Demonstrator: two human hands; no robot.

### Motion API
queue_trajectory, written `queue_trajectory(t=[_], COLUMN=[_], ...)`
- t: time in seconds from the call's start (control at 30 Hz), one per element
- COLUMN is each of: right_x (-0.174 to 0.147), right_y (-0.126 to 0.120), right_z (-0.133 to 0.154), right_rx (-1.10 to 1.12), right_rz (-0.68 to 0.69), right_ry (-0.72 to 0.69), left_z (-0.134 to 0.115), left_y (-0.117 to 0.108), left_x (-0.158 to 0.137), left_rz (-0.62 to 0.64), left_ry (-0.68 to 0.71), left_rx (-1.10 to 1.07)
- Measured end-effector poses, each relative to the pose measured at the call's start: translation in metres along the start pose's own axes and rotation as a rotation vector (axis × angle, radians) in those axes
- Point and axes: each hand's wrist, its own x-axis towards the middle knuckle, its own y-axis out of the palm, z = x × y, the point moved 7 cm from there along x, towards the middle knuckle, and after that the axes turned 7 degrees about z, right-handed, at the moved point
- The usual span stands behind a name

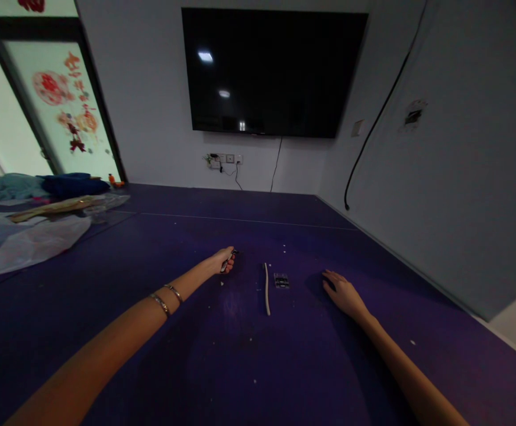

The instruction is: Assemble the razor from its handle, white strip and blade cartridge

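Closed in a fist, my left hand (225, 260) grips a small dark and silvery tool (228, 261). Its dark tip points to the right, but most of it is hidden by my fingers, so its exact kind does not show. A short whitish length of cable (267, 290) lies on the purple surface (231, 367), between my two hands. Just right of the cable is a small flat dark rectangular piece with pale markings (281, 281). My right hand (342, 294) rests farther right with its fingers apart and holds nothing.
Small pale scraps dot the purple surface. At the left lie clear plastic sheeting (40, 242) and folded blue cloth (74, 185). A black cable (373, 124) hangs down the right wall. A television (276, 71) is mounted above wall sockets (230, 158).
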Motion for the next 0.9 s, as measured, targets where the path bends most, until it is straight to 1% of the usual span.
queue_trajectory(t=[0.43,0.67,0.9], right_x=[0.001,0.0,-0.001], right_y=[0.001,-0.001,-0.001], right_z=[-0.002,0.001,0.001], right_rx=[0.038,0.021,0.014], right_rz=[0.011,0.017,0.014], right_ry=[0.009,0.009,0.005], left_z=[0.01,0.01,0.008], left_y=[0.016,0.021,0.025], left_x=[-0.006,-0.013,-0.012], left_rz=[0.059,0.092,0.073], left_ry=[-0.013,0.009,-0.008], left_rx=[0.093,0.117,0.151])
